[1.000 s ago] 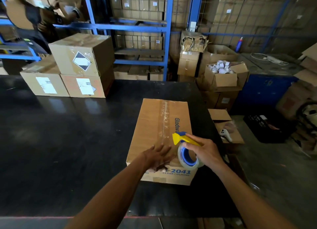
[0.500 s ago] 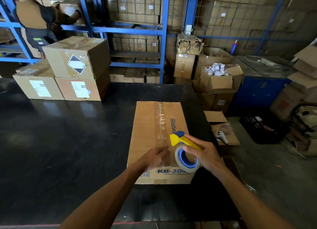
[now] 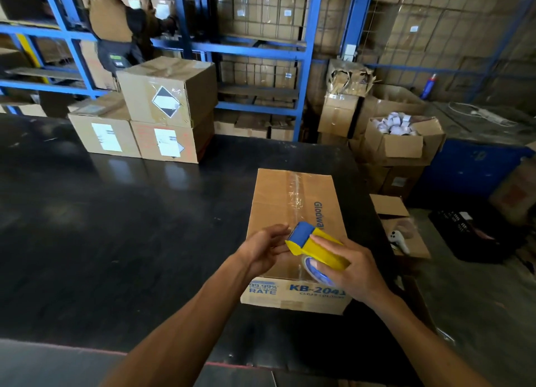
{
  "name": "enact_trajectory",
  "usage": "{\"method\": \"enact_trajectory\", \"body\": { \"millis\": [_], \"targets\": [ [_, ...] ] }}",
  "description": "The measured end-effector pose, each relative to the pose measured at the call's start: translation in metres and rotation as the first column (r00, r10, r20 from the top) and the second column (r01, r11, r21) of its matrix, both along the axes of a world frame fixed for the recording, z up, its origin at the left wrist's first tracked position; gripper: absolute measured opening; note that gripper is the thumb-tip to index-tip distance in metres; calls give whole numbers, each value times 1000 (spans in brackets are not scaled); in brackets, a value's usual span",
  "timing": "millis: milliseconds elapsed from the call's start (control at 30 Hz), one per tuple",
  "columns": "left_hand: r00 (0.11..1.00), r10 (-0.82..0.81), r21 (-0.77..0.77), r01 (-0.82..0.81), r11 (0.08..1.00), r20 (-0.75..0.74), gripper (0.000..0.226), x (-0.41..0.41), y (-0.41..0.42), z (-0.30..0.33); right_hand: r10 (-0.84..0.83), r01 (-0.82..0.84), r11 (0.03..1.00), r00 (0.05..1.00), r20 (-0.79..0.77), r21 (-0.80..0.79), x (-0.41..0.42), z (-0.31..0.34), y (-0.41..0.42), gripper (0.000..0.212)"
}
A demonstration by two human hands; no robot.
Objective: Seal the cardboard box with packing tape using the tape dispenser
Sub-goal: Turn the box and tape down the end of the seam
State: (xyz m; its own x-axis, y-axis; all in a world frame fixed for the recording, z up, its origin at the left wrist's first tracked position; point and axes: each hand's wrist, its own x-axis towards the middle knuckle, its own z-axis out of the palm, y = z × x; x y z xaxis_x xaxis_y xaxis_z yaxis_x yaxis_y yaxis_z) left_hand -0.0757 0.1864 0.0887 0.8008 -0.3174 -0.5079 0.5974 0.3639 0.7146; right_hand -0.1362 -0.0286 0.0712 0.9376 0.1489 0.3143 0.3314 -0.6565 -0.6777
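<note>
A long cardboard box (image 3: 272, 201) printed "KB-2041" lies on the black table (image 3: 116, 227), with a strip of clear tape running down the seam on its top. My right hand (image 3: 352, 273) grips a yellow and blue tape dispenser (image 3: 314, 246) with a roll of clear tape, lifted a little above the near end of the box. My left hand (image 3: 265, 248) is raised off the box, its fingertips at the blue front end of the dispenser; whether they pinch tape there cannot be told.
Three sealed cartons (image 3: 150, 116) are stacked at the table's far left. Blue shelving (image 3: 307, 55) full of boxes stands behind, with a person (image 3: 127, 32) reaching into it. Open cartons (image 3: 400, 142) and a black crate (image 3: 470, 235) sit on the floor to the right.
My left hand has lifted from the box top to the dispenser's front. My right hand has tilted the dispenser up off the box. The camera view has shifted right.
</note>
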Motion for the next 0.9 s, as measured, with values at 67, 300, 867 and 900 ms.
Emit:
{"method": "enact_trajectory", "body": {
  "millis": [67, 300, 867, 900],
  "targets": [
    [998, 27, 10, -26, 1000, -64, 14, -1, 5, -6, 19, -20, 999, 999, 37, 40, 0, -1, 8, 53],
    [975, 210, 200, -191, 961, -75, 13, -1, 18, -24, 99, -100, 993, 995, -31, -56, 3, -7, 25, 55],
    [788, 432, 485, -613, 624, 440, 45, -69, 37, -115, 214, -273, 710, 962, -171, -649, 11, -5, 41, 50],
    [787, 435, 495, -614, 615, 437, 44, -71, 37, -118, 218, -273, 678, 961, -168, -683, 11, -6, 46, 50]
  ]
}}
